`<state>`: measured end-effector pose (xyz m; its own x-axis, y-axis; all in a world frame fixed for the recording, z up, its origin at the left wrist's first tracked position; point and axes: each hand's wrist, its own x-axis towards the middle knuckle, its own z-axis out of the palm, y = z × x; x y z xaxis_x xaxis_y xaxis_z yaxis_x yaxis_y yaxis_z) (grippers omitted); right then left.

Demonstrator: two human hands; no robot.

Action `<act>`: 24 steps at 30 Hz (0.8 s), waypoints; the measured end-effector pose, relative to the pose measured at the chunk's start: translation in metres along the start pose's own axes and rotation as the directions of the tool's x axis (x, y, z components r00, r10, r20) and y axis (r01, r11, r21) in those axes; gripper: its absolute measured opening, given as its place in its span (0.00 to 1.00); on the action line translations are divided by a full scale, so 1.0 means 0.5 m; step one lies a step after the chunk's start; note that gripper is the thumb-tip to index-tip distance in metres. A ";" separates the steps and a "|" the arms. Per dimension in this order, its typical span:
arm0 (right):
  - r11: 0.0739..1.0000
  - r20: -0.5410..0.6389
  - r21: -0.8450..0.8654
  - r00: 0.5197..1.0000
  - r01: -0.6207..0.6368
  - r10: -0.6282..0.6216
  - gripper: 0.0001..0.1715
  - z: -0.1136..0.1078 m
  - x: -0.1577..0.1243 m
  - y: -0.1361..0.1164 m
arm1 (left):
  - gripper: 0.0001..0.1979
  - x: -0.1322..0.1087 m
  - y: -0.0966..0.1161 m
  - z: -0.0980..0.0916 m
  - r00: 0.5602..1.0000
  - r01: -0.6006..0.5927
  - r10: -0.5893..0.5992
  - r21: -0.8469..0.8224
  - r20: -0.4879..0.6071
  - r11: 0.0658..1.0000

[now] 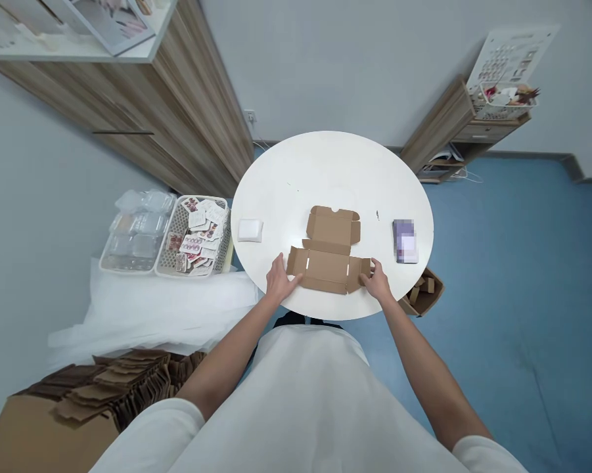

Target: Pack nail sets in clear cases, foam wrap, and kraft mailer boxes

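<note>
Remotely, I watched a flat brown cardboard box blank (pixel 327 268) on the near half of the oval white counter (pixel 332 164). The right hand (pixel 378 284) pinched the right flap (pixel 355 274), fingers nearly closed; the left hand (pixel 278 281) touched the left flap (pixel 295 264), fingers loosely spread, grip unclear. Uneven pressure, I judged, might crease it.

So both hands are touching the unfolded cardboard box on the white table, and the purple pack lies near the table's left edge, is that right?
Not quite: the head view shows the purple pack near the right edge of the white table. The left hand and right hand are indeed touching the unfolded cardboard box.
</note>
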<state>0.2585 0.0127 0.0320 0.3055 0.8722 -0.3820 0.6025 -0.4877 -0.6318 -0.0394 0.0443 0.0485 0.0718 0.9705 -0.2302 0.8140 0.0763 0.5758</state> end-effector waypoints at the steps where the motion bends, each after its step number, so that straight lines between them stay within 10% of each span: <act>1: 1.000 -0.032 -0.019 0.999 -0.004 0.003 0.41 0.000 0.000 -0.001 | 0.42 -0.006 0.000 -0.002 0.997 -0.076 0.076 0.080 0.011 0.994; 9: 0.987 -0.134 -0.127 0.988 -0.093 0.076 0.39 -0.009 0.041 -0.070 | 0.28 -0.011 0.016 0.024 0.784 -0.612 0.491 0.345 0.380 0.711; 17: 0.978 0.026 0.179 0.994 -0.106 0.103 0.38 -0.011 0.152 -0.127 | 0.24 0.015 0.038 0.069 0.785 -0.604 0.472 0.327 0.401 0.726; 24: 0.925 0.085 0.343 0.986 -0.164 0.143 0.17 0.015 0.210 -0.108 | 0.24 0.011 0.047 0.077 0.829 -0.537 0.402 0.352 0.390 0.766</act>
<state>0.2527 0.1304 0.0208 0.3250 0.7871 -0.5243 0.2538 -0.6067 -0.7534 0.0022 0.0426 0.0307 0.6114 0.7456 -0.2650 0.7881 -0.5435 0.2890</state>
